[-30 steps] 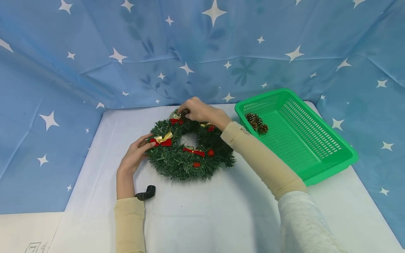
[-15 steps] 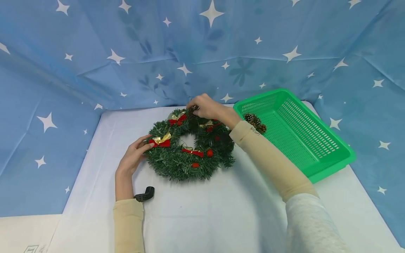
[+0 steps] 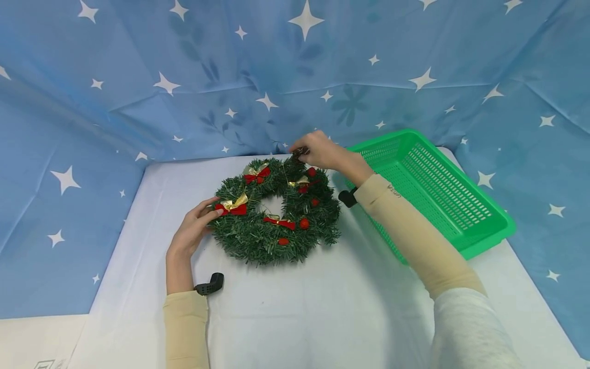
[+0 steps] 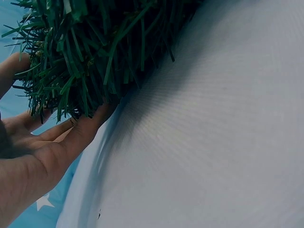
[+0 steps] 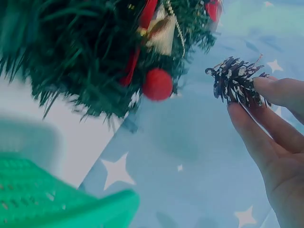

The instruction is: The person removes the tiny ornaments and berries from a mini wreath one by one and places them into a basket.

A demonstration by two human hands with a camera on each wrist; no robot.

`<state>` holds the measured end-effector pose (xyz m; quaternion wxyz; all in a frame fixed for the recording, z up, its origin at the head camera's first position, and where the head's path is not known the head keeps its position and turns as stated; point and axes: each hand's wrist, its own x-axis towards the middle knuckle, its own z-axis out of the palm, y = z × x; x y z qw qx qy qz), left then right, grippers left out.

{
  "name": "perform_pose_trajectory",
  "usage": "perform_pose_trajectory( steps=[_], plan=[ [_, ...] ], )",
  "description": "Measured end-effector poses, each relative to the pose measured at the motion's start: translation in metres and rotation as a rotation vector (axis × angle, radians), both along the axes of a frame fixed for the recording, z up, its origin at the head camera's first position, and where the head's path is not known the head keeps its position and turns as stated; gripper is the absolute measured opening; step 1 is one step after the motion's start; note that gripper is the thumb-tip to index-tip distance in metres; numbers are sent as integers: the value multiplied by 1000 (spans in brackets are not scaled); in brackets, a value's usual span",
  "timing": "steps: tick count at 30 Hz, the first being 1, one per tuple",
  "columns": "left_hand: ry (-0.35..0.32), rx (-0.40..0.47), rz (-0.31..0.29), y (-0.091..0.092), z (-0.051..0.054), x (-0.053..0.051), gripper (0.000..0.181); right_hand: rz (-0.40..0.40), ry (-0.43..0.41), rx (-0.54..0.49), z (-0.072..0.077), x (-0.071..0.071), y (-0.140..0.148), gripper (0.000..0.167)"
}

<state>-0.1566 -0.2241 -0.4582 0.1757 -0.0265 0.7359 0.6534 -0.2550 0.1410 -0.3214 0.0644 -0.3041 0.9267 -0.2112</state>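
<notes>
A green tinsel wreath [image 3: 258, 241] lies on the table, with red-and-gold bows [image 3: 256, 174] and red balls [image 3: 304, 223] on it. My left hand [image 3: 190, 233] grips its left side, thumb by a bow on top. In the left wrist view, fingers [image 4: 76, 135] reach under the wreath's edge. Above the far right part of the wreath, my right hand [image 3: 324, 152] pinches a pine cone [image 5: 237, 81] between thumb and fingers. The right wrist view shows the cone apart from the greenery, a small loop at its end.
A green perforated basket [image 3: 488, 233] stands at the right of the white-covered table [image 3: 276, 312]; my right forearm covers part of it. Behind the table hangs a blue star-patterned cloth [image 3: 221, 61]. Black devices sit on my wrists.
My right hand has moved right along the wreath's far side with the pine cone. The pine cones in the basket have gone behind my right arm. My left hand keeps its hold.
</notes>
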Motion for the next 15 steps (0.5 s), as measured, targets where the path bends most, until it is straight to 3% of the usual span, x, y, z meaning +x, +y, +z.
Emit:
perform_pose_trajectory(
  steps=[15],
  plan=[
    [-7,4,-5,1,3,1,67,-107,-31,-21,14,7,43,35]
  ],
)
